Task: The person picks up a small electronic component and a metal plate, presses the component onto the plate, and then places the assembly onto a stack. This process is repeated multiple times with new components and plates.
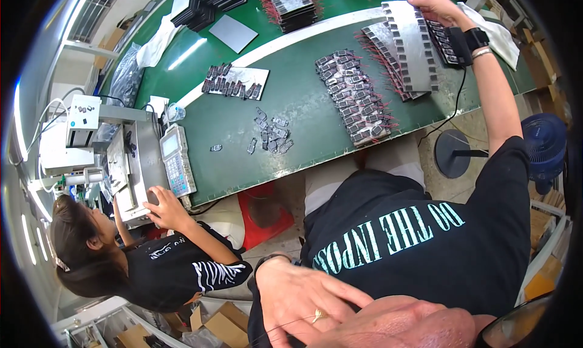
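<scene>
Meeting the far end of a long silver panel edged with small black modules, the bare right hand is at the upper right of the head view, below a black smartwatch on its wrist. Whether its grip is clenched on that panel or merely rests against it, I cannot tell. The silver panel slants over a fanned stack of similar panels with thin red wires, near the right end of a long green surface.

Bearing a gold-coloured ring, the left hand is by the person's chin, its grip released and its fingers extended, well apart from the panels.

Left of the stack lies a column of black modules with red wires. Further left are a loose cluster of small black modules and a flat grey plate partly covered by black modules. At the surface's left end, beside a grey keypad device with a screen, a co-worker's hand is near a bench machine.
</scene>
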Action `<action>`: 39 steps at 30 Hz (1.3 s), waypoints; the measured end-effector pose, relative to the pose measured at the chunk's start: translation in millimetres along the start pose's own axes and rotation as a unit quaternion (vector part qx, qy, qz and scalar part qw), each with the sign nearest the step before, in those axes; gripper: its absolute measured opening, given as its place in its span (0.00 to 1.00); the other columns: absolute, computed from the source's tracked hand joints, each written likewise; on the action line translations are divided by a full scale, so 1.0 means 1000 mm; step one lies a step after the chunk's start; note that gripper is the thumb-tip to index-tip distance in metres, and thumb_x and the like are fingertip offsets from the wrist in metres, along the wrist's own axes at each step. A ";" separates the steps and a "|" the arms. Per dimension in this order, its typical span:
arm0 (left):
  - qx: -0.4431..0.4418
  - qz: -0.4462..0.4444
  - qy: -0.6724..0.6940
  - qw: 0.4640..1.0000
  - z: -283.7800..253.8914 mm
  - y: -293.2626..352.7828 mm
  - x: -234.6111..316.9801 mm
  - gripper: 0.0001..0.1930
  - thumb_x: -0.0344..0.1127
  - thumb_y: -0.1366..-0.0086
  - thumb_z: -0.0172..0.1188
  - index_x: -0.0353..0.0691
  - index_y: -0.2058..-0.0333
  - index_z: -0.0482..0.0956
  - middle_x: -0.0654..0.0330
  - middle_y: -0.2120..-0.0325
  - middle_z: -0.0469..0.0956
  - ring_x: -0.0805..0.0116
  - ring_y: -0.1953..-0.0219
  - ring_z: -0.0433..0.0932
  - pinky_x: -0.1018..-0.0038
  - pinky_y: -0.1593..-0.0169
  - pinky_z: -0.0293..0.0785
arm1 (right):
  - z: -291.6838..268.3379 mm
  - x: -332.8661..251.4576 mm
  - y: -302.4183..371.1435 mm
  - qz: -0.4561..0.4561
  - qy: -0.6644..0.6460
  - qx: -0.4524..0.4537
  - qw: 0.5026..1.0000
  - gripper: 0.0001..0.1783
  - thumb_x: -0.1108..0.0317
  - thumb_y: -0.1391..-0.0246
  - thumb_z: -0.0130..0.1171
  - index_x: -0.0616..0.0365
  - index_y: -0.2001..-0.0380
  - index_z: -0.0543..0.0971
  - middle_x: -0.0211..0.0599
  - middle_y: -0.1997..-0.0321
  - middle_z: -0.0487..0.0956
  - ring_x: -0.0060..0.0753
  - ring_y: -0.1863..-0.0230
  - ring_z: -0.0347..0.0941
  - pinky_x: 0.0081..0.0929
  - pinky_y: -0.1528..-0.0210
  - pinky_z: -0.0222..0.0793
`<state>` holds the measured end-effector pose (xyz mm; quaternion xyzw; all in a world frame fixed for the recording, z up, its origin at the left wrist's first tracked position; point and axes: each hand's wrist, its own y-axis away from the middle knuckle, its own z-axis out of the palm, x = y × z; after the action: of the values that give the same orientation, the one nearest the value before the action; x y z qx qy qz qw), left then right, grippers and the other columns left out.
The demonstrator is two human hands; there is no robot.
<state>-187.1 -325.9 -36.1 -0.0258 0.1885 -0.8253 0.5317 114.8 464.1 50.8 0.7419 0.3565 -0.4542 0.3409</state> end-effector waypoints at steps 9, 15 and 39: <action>-0.396 -0.355 -0.100 0.841 0.098 0.109 -0.292 0.15 0.43 0.31 0.48 0.37 0.64 0.76 0.51 0.63 0.74 0.49 0.57 0.77 0.39 0.44 0.69 | 0.002 -0.008 0.037 0.037 -0.140 -0.001 0.990 0.13 0.69 0.39 0.60 0.60 0.53 0.79 0.26 0.65 0.80 0.18 0.68 0.75 0.18 0.65 0.73; -0.496 -0.397 -0.213 0.742 0.127 0.094 -0.350 0.18 0.42 0.30 0.49 0.31 0.67 0.79 0.48 0.64 0.77 0.46 0.58 0.80 0.38 0.44 0.70 | -0.012 0.047 -0.010 0.062 -0.189 -0.033 0.979 0.10 0.71 0.40 0.61 0.60 0.56 0.79 0.26 0.66 0.81 0.18 0.67 0.77 0.17 0.65 0.74; 0.097 -0.335 -0.620 0.703 -0.053 0.057 -0.453 0.45 0.51 0.27 0.50 0.30 0.30 0.31 0.45 0.28 0.41 0.58 0.27 0.43 0.67 0.28 0.41 | 0.224 0.035 0.137 -0.087 -0.131 0.004 0.988 0.41 0.58 0.31 0.48 0.68 0.28 0.42 0.50 0.22 0.42 0.38 0.22 0.36 0.32 0.25 0.35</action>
<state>45.7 70.4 -33.5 -0.5412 -0.2852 -0.7607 0.2171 144.9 215.7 -36.3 0.6435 0.3697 -0.5769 0.3412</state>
